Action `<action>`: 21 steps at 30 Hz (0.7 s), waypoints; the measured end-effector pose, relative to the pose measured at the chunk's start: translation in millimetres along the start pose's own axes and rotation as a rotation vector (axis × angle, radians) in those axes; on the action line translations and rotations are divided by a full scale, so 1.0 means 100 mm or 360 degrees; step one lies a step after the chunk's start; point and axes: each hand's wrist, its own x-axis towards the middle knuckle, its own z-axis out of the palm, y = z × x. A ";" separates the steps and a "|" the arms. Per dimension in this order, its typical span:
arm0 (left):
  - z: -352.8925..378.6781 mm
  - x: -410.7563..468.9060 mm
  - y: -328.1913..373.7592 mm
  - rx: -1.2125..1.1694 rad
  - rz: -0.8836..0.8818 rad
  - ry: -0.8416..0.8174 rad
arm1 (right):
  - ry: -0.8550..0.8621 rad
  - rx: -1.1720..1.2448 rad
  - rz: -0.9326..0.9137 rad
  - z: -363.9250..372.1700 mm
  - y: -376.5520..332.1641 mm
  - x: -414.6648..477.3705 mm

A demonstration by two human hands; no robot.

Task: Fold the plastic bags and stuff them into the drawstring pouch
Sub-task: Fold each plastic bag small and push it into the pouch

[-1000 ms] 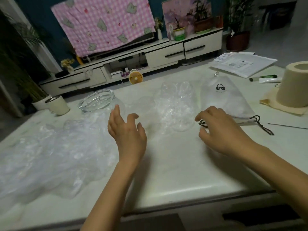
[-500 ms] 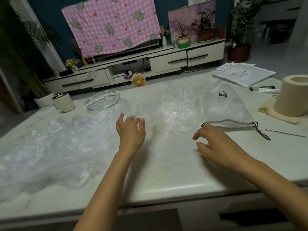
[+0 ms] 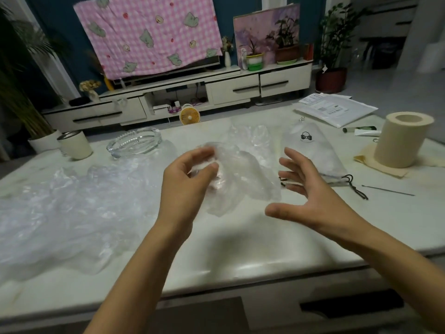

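My left hand (image 3: 186, 182) pinches a clear plastic bag (image 3: 243, 182) and holds it lifted above the pale table (image 3: 240, 251); the bag hangs down to its right. My right hand (image 3: 310, 196) hovers beside the bag with fingers spread, holding nothing. A heap of clear plastic bags (image 3: 67, 208) covers the table's left part. Behind my right hand lies the translucent drawstring pouch (image 3: 310, 145), flat, with a small black logo and a black cord (image 3: 356, 186) at its near end.
A glass ashtray (image 3: 134, 142) and a cream cup (image 3: 74, 145) stand at the back left. At the right stand a paper roll (image 3: 402, 141) on a napkin, a thin needle (image 3: 387, 190), a tube, a marker and a mailer envelope (image 3: 337, 112).
My left hand has picked a plastic bag off the table and raised it. My right hand has come off the table near the pouch cord and opened beside the bag.
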 end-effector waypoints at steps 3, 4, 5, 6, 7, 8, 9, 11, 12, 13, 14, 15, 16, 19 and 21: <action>0.01 -0.07 0.02 -0.0144 -0.0309 -0.0312 | 0.0013 -0.0069 -0.0009 0.02 -0.11 -0.10; 0.00 -0.08 0.02 -0.0153 -0.0375 -0.0404 | 0.0083 0.0039 0.0011 0.02 -0.13 -0.09; -0.01 -0.08 0.01 -0.0126 -0.0404 -0.0469 | 0.0154 0.0199 0.0049 0.00 -0.13 -0.08; -0.03 -0.07 -0.01 -0.0076 -0.0399 -0.0506 | 0.0211 0.0341 0.0105 -0.03 -0.12 -0.05; -0.04 -0.06 -0.05 -0.0025 -0.0378 -0.0515 | 0.0252 0.0424 0.0168 -0.09 -0.09 -0.04; -0.06 -0.04 -0.09 0.0029 -0.0347 -0.0499 | 0.0260 0.0478 0.0231 -0.14 -0.06 -0.02; -0.07 -0.03 -0.13 0.0097 -0.0297 -0.0464 | 0.0251 0.0491 0.0287 -0.18 -0.03 -0.02; -0.05 -0.02 -0.19 0.0239 -0.0128 -0.0334 | 0.0251 0.0399 0.0321 -0.24 0.05 -0.01; -0.04 -0.03 -0.20 0.0279 -0.0015 -0.0248 | 0.0273 0.0351 0.0288 -0.25 0.07 -0.01; -0.02 -0.04 -0.19 0.0298 0.0115 -0.0162 | 0.0308 0.0335 0.0234 -0.27 0.08 0.00; -0.01 -0.06 -0.17 0.0339 0.0287 -0.0088 | 0.0338 0.0352 0.0181 -0.29 0.08 0.00; 0.00 -0.10 -0.15 0.0427 0.0513 -0.0041 | 0.0353 0.0375 0.0138 -0.33 0.08 0.01; 0.00 -0.13 -0.13 0.0559 0.0762 -0.0034 | 0.0354 0.0390 0.0110 -0.37 0.08 0.00; 0.05 -0.28 -0.21 0.1070 0.1202 -0.0334 | 0.0259 0.0151 0.0107 -0.49 0.15 -0.01; 0.10 -0.38 -0.35 0.1356 0.1050 -0.0670 | 0.0169 -0.0375 0.0075 -0.53 0.24 -0.03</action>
